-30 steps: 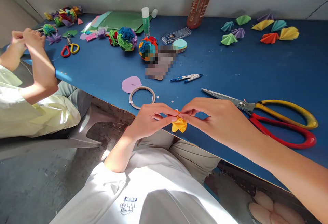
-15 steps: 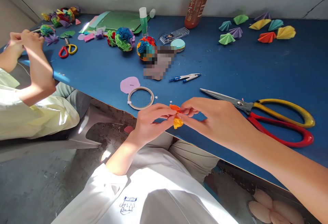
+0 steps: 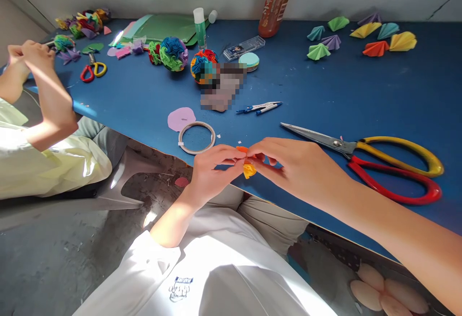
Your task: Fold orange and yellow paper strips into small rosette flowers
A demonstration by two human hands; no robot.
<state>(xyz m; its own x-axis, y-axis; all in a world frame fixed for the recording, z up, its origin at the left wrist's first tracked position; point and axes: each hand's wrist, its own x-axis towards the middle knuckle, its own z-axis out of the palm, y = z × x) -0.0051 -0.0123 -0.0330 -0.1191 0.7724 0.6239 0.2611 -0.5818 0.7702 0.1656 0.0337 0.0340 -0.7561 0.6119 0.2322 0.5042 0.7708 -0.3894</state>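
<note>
Between my two hands is a small piece of crumpled, folded orange and yellow paper (image 3: 249, 170), held over the table's front edge. My left hand (image 3: 216, 169) pinches it from the left with thumb and forefinger. From the other side my right hand (image 3: 288, 159) grips it, its fingertips close to the left ones. Fingers cover much of the paper's middle. A ring of narrow tape (image 3: 181, 134) lies just beyond my left hand, partly over a lilac paper circle (image 3: 176, 118). Large scissors (image 3: 337, 143) with yellow and red handles rest right of my right hand.
A compass (image 3: 260, 107) lies mid-table. Behind it are paper balls (image 3: 173, 54), a glue stick (image 3: 199, 29) and a stack of paper discs (image 3: 249, 60). Several folded paper fans (image 3: 375, 48) sit at the back right. At left, another person's hands (image 3: 38, 56) rest near small scissors (image 3: 93, 69).
Both hands stay almost in place, with my right fingers closing further over the paper, so less orange shows. The view has shifted slightly.
</note>
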